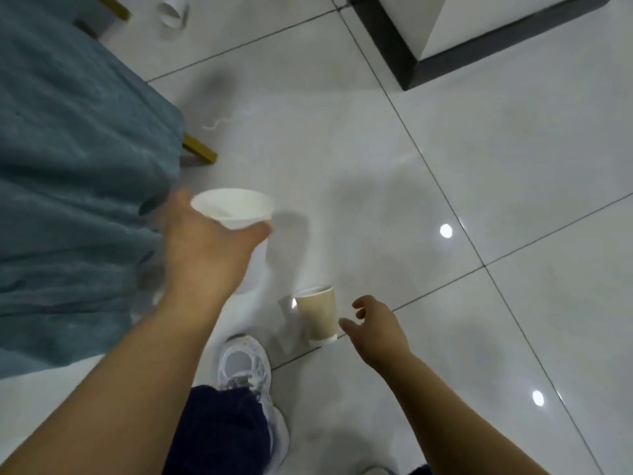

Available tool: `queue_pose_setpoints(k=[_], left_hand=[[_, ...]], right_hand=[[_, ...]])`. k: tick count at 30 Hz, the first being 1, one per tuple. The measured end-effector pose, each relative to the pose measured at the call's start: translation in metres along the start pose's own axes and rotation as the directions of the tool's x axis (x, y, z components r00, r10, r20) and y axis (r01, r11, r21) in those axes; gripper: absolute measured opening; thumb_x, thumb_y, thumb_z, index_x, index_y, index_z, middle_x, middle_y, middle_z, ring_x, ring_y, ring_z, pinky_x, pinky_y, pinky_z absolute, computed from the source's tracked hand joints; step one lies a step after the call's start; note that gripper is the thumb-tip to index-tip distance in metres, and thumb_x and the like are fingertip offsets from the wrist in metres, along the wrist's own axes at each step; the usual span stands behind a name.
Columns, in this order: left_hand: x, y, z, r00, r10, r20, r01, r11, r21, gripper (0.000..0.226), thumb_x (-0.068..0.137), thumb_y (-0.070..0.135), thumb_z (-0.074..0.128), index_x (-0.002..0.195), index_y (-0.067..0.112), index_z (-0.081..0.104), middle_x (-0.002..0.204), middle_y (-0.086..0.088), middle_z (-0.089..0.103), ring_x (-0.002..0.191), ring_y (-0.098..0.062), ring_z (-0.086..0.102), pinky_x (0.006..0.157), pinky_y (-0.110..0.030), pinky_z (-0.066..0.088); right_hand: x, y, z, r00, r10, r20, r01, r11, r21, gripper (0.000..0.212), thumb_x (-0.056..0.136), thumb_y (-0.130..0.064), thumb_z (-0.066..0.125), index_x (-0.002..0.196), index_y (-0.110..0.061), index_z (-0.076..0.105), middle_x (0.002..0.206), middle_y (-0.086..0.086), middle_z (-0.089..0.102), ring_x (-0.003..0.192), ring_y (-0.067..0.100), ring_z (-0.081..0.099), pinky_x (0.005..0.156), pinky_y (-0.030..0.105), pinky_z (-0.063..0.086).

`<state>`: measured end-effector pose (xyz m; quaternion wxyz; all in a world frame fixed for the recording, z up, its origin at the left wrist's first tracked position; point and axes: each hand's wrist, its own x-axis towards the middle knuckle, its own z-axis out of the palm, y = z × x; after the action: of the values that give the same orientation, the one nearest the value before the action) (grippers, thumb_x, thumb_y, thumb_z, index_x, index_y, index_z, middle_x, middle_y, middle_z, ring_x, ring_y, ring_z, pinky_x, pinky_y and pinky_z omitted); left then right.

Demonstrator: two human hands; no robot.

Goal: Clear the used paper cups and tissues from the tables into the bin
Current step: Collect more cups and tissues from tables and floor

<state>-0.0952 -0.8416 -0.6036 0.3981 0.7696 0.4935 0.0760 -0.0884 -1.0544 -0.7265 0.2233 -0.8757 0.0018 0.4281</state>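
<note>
My left hand [205, 248] grips a white paper cup [236, 214] upright by its side, held above the tiled floor. A brown paper cup [318, 313] is just left of my right hand [375, 329]; whether it rests on the floor I cannot tell. My right hand's fingers are spread and loosely bent, close to the brown cup's side but apart from it. Another white cup [173, 12] lies on its side on the floor at the top left.
A blue-grey fabric seat [68, 166] with gold legs [200, 150] fills the left side. A white cabinet with a dark base [445, 49] stands at the top right. My white shoe [246, 368] and dark trouser leg are at the bottom centre. A thin white string [219, 123] lies on the tiles.
</note>
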Motion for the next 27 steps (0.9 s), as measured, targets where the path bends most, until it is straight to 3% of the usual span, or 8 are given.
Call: queue_pose_setpoints(k=[3, 5, 10, 13, 17, 20, 23, 27], left_hand=[[0.016, 0.003, 0.007, 0.99, 0.138, -0.006, -0.138, 0.989, 0.051, 0.101, 0.061, 0.037, 0.085, 0.142, 0.015, 0.029, 0.142, -0.002, 0.034, 0.12, -0.014, 0.038, 0.088, -0.022, 0.031], [0.017, -0.003, 0.009, 0.981, 0.191, 0.023, -0.192, 0.977, 0.093, 0.098, 0.061, 0.036, 0.085, 0.14, 0.017, 0.03, 0.139, 0.001, 0.033, 0.112, -0.009, 0.035, 0.086, -0.022, 0.03], [0.026, -0.016, 0.015, 0.972, 0.189, 0.143, -0.22, 0.944, 0.247, 0.102, 0.048, 0.054, 0.082, 0.134, 0.019, 0.04, 0.131, 0.001, 0.04, 0.112, -0.017, 0.045, 0.083, -0.029, 0.041], [0.028, -0.025, 0.017, 0.961, 0.133, 0.244, -0.208, 0.925, 0.318, 0.099, 0.049, 0.053, 0.085, 0.133, 0.021, 0.042, 0.127, -0.002, 0.045, 0.109, -0.021, 0.049, 0.078, -0.032, 0.045], [0.028, -0.032, 0.014, 0.922, 0.137, 0.362, -0.272, 0.895, 0.354, 0.095, 0.048, 0.049, 0.085, 0.128, 0.027, 0.04, 0.121, 0.0, 0.044, 0.107, -0.022, 0.049, 0.084, -0.038, 0.05], [0.028, -0.027, 0.015, 0.884, 0.153, 0.441, -0.339, 0.86, 0.38, 0.091, 0.051, 0.049, 0.085, 0.127, 0.028, 0.038, 0.119, 0.001, 0.049, 0.108, -0.023, 0.05, 0.089, -0.046, 0.05], [0.027, -0.021, 0.016, 0.864, 0.128, 0.486, -0.384, 0.793, 0.473, 0.087, 0.05, 0.059, 0.076, 0.121, 0.029, 0.038, 0.114, 0.001, 0.052, 0.104, -0.023, 0.053, 0.089, -0.047, 0.05], [0.027, -0.016, 0.015, 0.868, 0.084, 0.489, -0.378, 0.75, 0.543, 0.082, 0.043, 0.066, 0.071, 0.112, 0.03, 0.044, 0.102, 0.006, 0.055, 0.097, -0.021, 0.055, 0.086, -0.047, 0.049]], right_hand=[[0.052, -0.006, 0.035, 0.999, -0.043, 0.031, 0.046, 0.996, -0.075, 0.064, 0.084, -0.044, 0.063, 0.138, -0.022, 0.036, 0.135, 0.006, 0.043, 0.115, 0.026, 0.053, 0.095, 0.04, 0.049], [0.074, -0.013, 0.057, 0.997, -0.062, 0.052, 0.067, 0.992, -0.103, 0.071, 0.083, -0.045, 0.063, 0.142, -0.022, 0.03, 0.138, 0.008, 0.036, 0.119, 0.031, 0.049, 0.098, 0.042, 0.046], [0.09, -0.016, 0.083, 0.994, -0.019, 0.107, 0.021, 1.0, -0.022, 0.076, 0.084, -0.044, 0.064, 0.142, -0.017, 0.023, 0.135, 0.013, 0.039, 0.117, 0.035, 0.05, 0.097, 0.044, 0.046], [0.082, -0.011, 0.071, 0.999, 0.018, 0.04, -0.019, 1.0, 0.012, 0.083, 0.082, -0.049, 0.065, 0.143, -0.014, 0.021, 0.134, 0.013, 0.042, 0.117, 0.034, 0.051, 0.095, 0.04, 0.044], [0.073, -0.018, 0.034, 0.988, 0.066, -0.141, -0.028, 0.966, 0.255, 0.092, 0.08, -0.042, 0.071, 0.147, -0.008, 0.018, 0.143, 0.014, 0.03, 0.123, 0.036, 0.045, 0.096, 0.042, 0.044], [0.071, -0.034, 0.001, 0.973, 0.032, -0.227, 0.079, 0.882, 0.465, 0.094, 0.073, -0.048, 0.073, 0.143, -0.007, 0.026, 0.139, 0.012, 0.033, 0.114, 0.033, 0.05, 0.091, 0.041, 0.052], [0.06, -0.058, -0.033, 0.949, -0.043, -0.311, 0.247, 0.715, 0.654, 0.099, 0.053, -0.063, 0.066, 0.131, -0.009, 0.043, 0.125, 0.013, 0.048, 0.103, 0.027, 0.058, 0.077, 0.04, 0.059], [0.039, -0.084, -0.067, 0.914, -0.163, -0.372, 0.403, 0.473, 0.784, 0.083, 0.056, -0.051, 0.067, 0.126, -0.009, 0.051, 0.114, 0.006, 0.056, 0.102, 0.022, 0.058, 0.076, 0.031, 0.058]])
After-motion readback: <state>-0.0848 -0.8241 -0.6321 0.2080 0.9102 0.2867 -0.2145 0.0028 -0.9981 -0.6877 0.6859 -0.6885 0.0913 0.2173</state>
